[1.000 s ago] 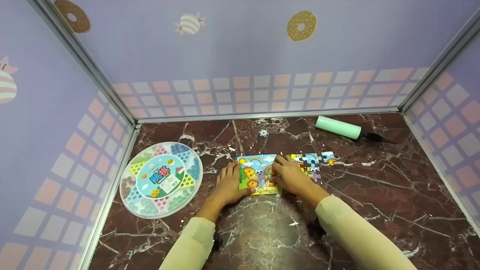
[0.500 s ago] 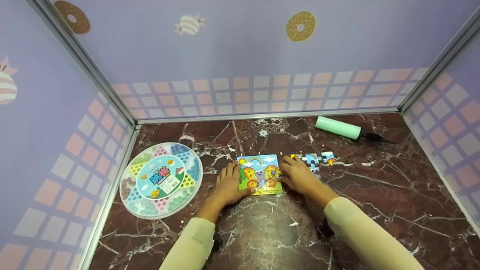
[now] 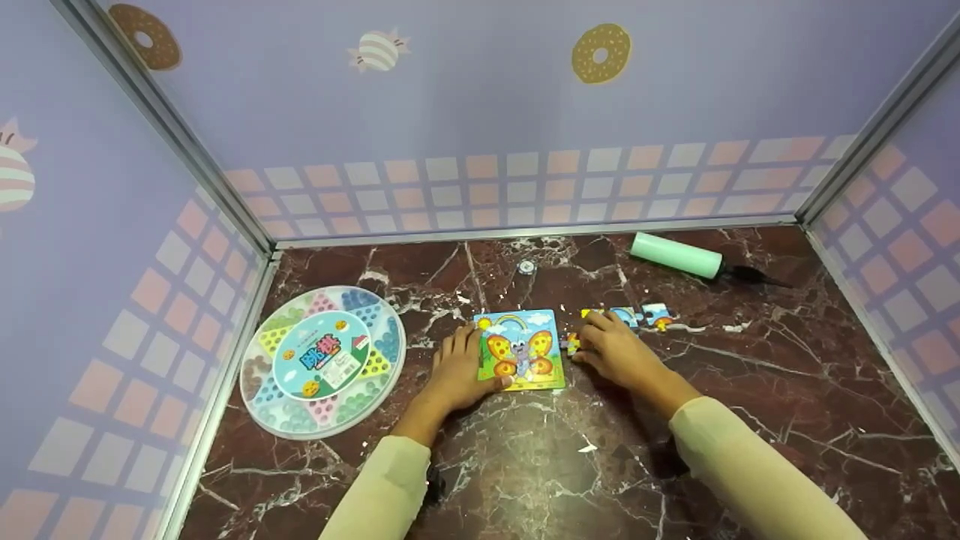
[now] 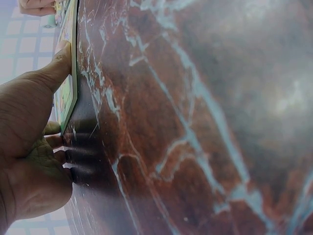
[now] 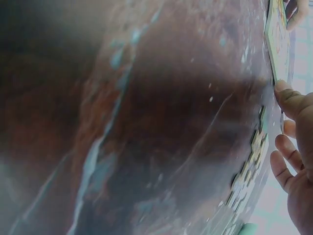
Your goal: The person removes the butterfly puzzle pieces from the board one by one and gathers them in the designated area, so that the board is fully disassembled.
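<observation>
My left hand [image 3: 457,367] holds the left side of a square puzzle board [image 3: 517,321] printed with a butterfly and rainbow. Its thumb lies over the board's front edge, as the left wrist view also shows, and the fingers are along the left side. Just off the board's right edge, my right hand [image 3: 615,351] has fingertips and thumb on a small jigsaw piece [image 3: 572,343], partly hidden by the fingers. Beyond that hand are other jigsaw pieces [image 3: 656,315]; in the right wrist view a cluster of joined pieces [image 5: 252,166] lies flat below the fingers.
A round Chinese checkers set [image 3: 322,360] with coloured marbles lies at the left. A mint-green hand pump [image 3: 679,256] with a black end lies at the back right, and a small round white object [image 3: 526,267] near the back wall. Patterned walls [image 3: 480,97] enclose the marbled tabletop [image 3: 517,465].
My right hand has moved right, off the board, with the jigsaw piece going from over the butterfly to beside the board's right edge. The left hand and board stayed put.
</observation>
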